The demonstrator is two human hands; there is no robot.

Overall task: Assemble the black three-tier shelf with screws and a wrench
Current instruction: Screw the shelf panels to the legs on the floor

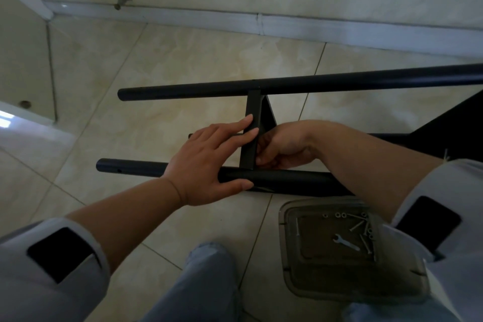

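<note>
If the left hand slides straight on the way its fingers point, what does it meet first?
The left hand points right and slightly up the picture. Its fingertips already lie on the black crossbar; just past that bar sits the right hand, so it would likely meet that next, though depth is unclear.

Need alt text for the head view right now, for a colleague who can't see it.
Both hands work at a black crossbar joining two black tubes on a tiled floor: the left hand lies with straight fingers on crossbar and near tube, the right hand curls behind it. A clear tray holds screws and a wrench.
</note>
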